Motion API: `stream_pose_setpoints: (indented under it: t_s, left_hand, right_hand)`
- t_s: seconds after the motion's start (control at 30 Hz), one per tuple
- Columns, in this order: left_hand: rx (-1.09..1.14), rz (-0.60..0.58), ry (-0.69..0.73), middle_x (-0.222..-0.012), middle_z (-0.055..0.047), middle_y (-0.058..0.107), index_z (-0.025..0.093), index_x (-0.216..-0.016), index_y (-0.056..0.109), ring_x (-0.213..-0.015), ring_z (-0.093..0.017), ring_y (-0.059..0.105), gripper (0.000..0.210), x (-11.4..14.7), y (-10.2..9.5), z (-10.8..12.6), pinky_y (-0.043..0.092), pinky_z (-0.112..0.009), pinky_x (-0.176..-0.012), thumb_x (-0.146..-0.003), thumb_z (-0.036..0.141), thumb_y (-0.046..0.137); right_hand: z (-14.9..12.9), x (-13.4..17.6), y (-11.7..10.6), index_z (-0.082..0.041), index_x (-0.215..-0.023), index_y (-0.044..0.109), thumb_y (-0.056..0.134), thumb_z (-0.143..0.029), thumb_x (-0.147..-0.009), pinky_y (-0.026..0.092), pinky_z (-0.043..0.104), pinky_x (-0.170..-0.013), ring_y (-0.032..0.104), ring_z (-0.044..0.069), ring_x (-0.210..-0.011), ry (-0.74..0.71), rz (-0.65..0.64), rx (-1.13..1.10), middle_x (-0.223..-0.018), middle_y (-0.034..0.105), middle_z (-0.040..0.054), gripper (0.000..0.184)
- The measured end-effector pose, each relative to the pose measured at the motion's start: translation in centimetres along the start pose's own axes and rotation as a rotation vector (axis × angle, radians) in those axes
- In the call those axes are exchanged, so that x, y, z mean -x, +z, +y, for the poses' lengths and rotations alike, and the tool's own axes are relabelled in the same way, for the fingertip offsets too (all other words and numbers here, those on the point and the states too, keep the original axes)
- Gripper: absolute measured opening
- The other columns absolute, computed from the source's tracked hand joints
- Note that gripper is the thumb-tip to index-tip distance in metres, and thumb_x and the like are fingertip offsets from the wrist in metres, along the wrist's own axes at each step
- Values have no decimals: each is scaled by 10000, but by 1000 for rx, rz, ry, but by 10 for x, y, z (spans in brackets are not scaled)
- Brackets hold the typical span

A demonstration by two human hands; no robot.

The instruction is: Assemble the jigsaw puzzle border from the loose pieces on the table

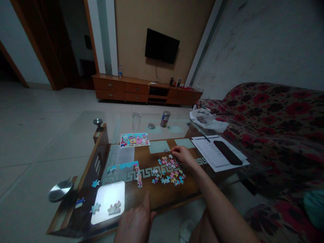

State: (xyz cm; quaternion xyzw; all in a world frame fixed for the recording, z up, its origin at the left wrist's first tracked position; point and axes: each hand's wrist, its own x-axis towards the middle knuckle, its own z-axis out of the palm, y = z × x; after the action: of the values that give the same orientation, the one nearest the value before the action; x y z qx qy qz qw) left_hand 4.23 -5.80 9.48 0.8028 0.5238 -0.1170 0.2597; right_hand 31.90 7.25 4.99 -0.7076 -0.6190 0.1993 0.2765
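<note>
My right hand point(182, 154) reaches over the glass table at the far side of a scattered pile of jigsaw puzzle pieces point(174, 167). Its fingers are bent together; whatever they hold is hidden. Just left of the fingertips lies a single puzzle piece point(165, 150). Nearer me, my left hand point(138, 217) is low over the table edge, index finger stretched out and thumb apart, holding nothing. Left of the pile, joined pieces form a corner-shaped border strip point(124, 166). Behind it lies a colourful cartoon picture card point(135, 139).
A bright white panel point(108, 190) carries a few pieces at the left. Farther back stand a clear jar point(136, 121), a metal lid point(151, 126) and a printed tin point(165, 119). Papers point(215, 162) with a black phone-like object point(227, 153) and a plastic bag point(206, 119) are right.
</note>
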Motion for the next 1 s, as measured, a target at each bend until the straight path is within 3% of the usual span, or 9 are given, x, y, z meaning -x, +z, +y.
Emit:
stream_pose_setpoints:
  t_s: [0.3, 0.57, 0.73, 1.0]
  left_hand:
    - [-20, -36, 27, -1038, -143, 725, 172, -1435, 345, -950, -279, 689, 504, -18, 10, 21, 536, -383, -778, -940, 183, 441]
    - [11, -8, 107, -1057, -123, 721, 202, -1427, 365, -937, -254, 693, 512, -36, 12, 40, 542, -347, -776, -923, 174, 454]
    - [5, 51, 167, -1025, -93, 732, 243, -1406, 403, -904, -245, 703, 523, -45, 17, 56, 553, -319, -735, -902, 111, 455]
    - [-52, 102, 160, -823, -81, 743, 200, -1370, 448, -779, -209, 705, 487, -61, 27, 76, 503, -241, -654, -886, 145, 473]
  right_hand:
    - [6, 18, -15, -168, -828, 694, 546, -224, -752, 472, 274, -740, 635, 190, -795, 67, 173, -93, -833, 708, 59, 175]
    - [23, 79, -37, -160, -1115, 652, 498, -319, -784, 475, 333, -715, 605, 227, -762, 202, 319, -22, -888, 675, 90, 399]
    - [15, 107, -47, -151, -1256, 589, 444, -346, -834, 446, 340, -695, 589, 223, -683, 235, 226, 74, -757, 658, 64, 487]
    - [27, 116, -64, -148, -1322, 546, 441, -378, -828, 409, 322, -602, 558, 222, -601, 301, 114, 144, -681, 634, 50, 554]
